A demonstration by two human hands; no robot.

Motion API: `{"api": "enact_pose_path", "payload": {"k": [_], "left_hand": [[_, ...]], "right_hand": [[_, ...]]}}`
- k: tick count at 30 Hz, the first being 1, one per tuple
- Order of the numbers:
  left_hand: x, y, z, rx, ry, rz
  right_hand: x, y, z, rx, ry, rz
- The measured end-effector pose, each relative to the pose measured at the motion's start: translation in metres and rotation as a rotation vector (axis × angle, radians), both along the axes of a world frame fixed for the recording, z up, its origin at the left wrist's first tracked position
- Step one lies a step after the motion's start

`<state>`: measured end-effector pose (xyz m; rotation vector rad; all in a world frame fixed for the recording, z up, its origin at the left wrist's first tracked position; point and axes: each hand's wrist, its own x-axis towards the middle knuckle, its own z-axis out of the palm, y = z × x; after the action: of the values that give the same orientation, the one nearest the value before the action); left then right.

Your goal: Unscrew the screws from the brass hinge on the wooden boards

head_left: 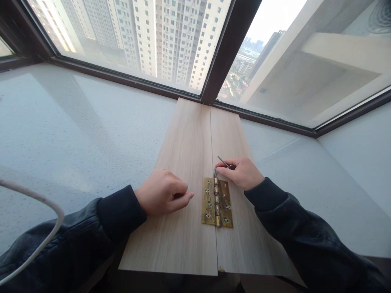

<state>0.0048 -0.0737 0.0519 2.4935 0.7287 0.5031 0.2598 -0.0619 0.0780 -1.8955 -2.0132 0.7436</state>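
A brass hinge lies flat across the seam between two light wooden boards, with several screws in its holes. My right hand rests on the right board just above the hinge, pinching a thin metal screw whose tip sticks out to the upper left. A second screw stands by the hinge's top end next to my fingers. My left hand lies on the left board, loosely curled, its fingers pointing toward the hinge and a little short of it. It holds nothing that I can see.
The boards lie on a pale speckled stone windowsill. Dark window frames stand right behind the boards, with tall buildings outside. A white cable loops in at the left edge.
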Motion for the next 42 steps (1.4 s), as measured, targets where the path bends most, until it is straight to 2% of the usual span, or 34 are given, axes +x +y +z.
{"api": "enact_pose_path", "payload": {"k": [11,20,25,29,38,42], "left_hand": [[0.002,-0.002,0.001,-0.010,0.011,0.005],[0.000,-0.002,0.000,-0.003,-0.005,0.001],[0.000,-0.002,0.001,-0.008,-0.006,-0.001],[0.000,-0.003,0.000,-0.009,-0.007,-0.002],[0.000,-0.001,-0.001,0.009,-0.015,-0.003],[0.000,0.000,-0.002,0.006,-0.007,-0.004]], "right_hand": [[-0.003,0.004,-0.002,0.051,-0.020,0.052],[0.001,-0.001,0.001,0.015,-0.005,0.077],[0.000,-0.001,-0.001,0.025,0.012,0.055],[0.004,-0.002,-0.001,0.065,0.027,-0.017],[0.031,-0.030,0.002,-0.024,0.180,-0.108],[0.036,-0.050,0.009,-0.012,0.161,-0.142]]}}
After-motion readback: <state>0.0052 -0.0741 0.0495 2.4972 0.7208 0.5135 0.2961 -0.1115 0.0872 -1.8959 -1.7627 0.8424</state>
